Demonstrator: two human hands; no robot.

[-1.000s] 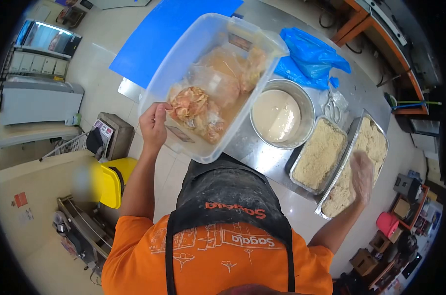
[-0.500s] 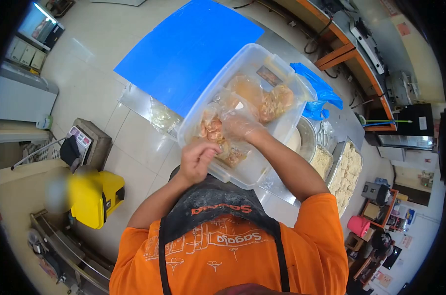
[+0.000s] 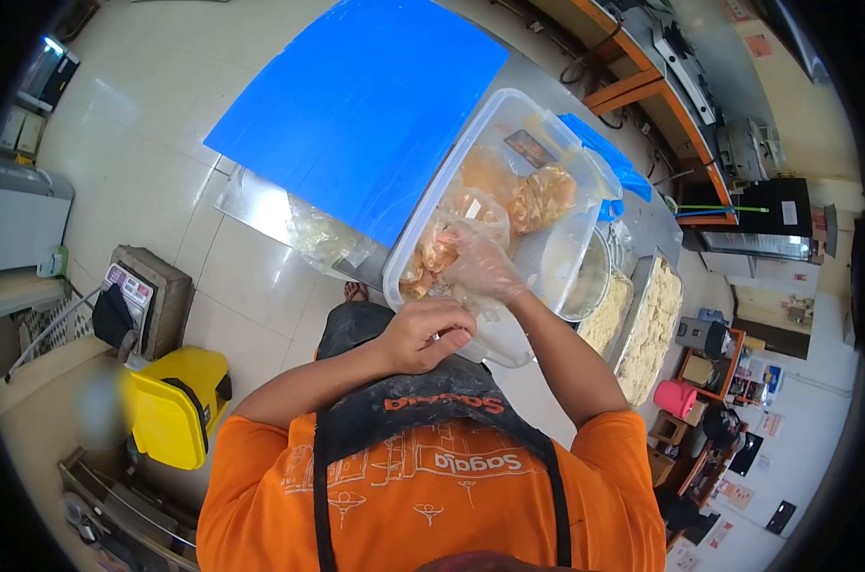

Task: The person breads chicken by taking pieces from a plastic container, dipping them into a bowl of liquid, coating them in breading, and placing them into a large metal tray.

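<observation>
A clear plastic tub (image 3: 558,286) stands tilted in front of me, holding bags of orange, marinated-looking raw meat. My right hand (image 3: 485,262), in a thin clear glove, is inside the tub with its fingers curled around meat pieces (image 3: 440,250) at an opened plastic bag. A full bag of meat (image 3: 542,200) lies beyond it. My bare left hand (image 3: 428,336) is closed at the tub's near rim, against crumpled clear plastic of the opened bag (image 3: 461,294). Its fingertips are partly hidden.
A large blue board (image 3: 366,105) lies left of the tub on the metal table. To the right are a metal bowl (image 3: 592,276), trays of pale floury crumbs (image 3: 653,319) and a blue plastic bag (image 3: 604,153). A yellow bin (image 3: 170,405) stands at lower left.
My right hand has drawn meat pieces up against its fingers. The left hand has shifted down and right to the near rim. The whole view has turned slightly.
</observation>
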